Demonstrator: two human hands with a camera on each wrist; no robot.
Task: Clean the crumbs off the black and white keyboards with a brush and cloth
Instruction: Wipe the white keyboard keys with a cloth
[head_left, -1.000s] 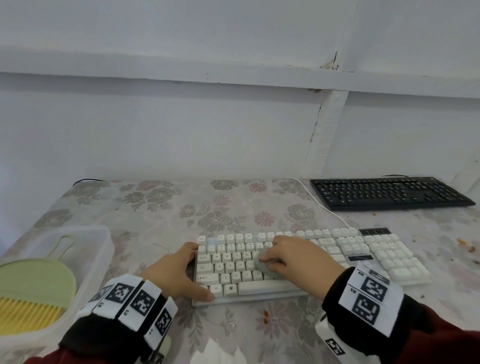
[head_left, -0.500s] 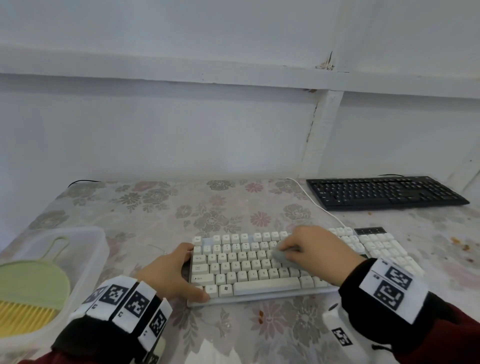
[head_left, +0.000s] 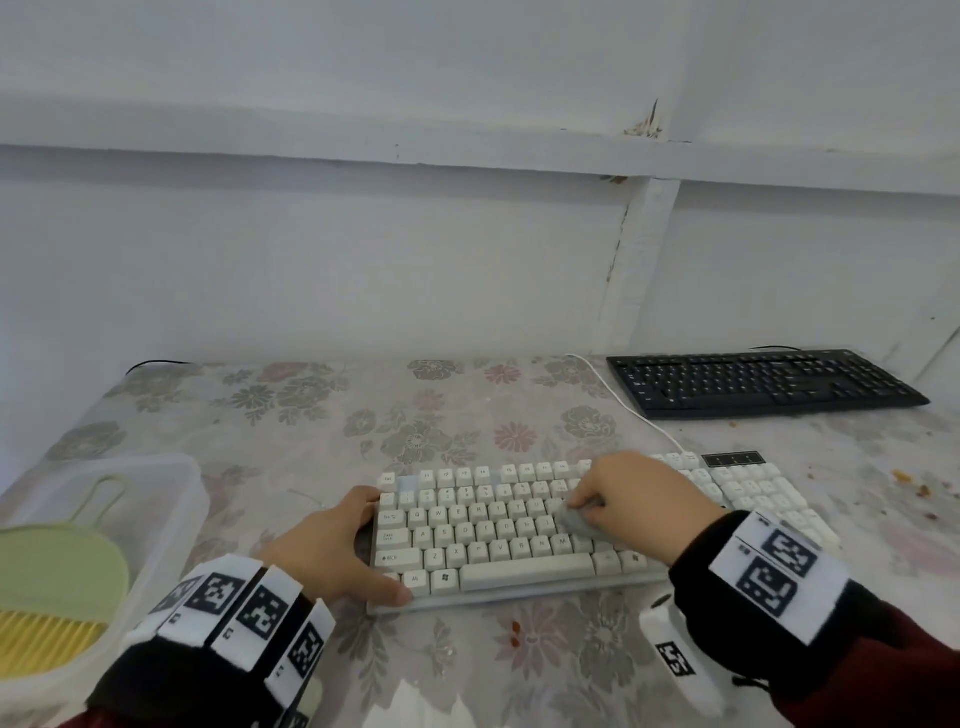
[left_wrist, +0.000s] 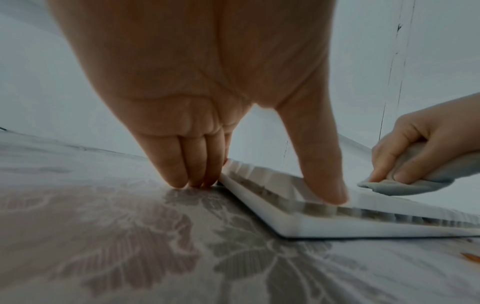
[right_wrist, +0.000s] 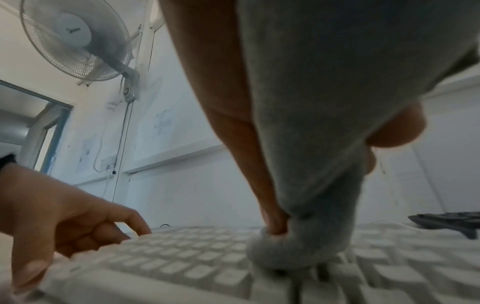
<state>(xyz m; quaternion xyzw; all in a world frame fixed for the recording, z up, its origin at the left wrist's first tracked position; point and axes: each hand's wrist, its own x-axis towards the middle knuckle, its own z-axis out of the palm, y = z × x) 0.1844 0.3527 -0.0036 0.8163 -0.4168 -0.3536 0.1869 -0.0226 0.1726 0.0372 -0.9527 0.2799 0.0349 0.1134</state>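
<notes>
The white keyboard (head_left: 571, 530) lies near the front edge of the tabletop (head_left: 322, 415), and I have my right hand (head_left: 631, 501) on its middle keys with the fingers (left_wrist: 384, 162) bunched round a grey cloth (head_left: 576, 519), pressing the wad down onto the keycaps. Over the last second that hand has slid rightward along the rows, from the left-centre keys to the middle, so I judge the wipe is working across the board and the right-hand block and number pad are still to do. My left hand (head_left: 332, 551) has stayed put at the keyboard's left end: thumb laid on the front corner, straight fingers (left_wrist: 192, 164) against the side edge and touching the tabletop, bracing rather than gripping.

The black keyboard (head_left: 758, 382) sits well apart at the far right, near the wall, with nothing on it; I take it as waiting its turn. A white cable (head_left: 623, 410) runs from the white keyboard back past it. Orange crumbs (head_left: 909, 480) lie on the tabletop to the right, and a few (head_left: 515, 631) just in front of the white keyboard. At the far left a clear plastic tub (head_left: 171, 499) holds the green brush (head_left: 57, 577) with yellow bristles, untouched. Nothing blocks the cloth's path rightward
</notes>
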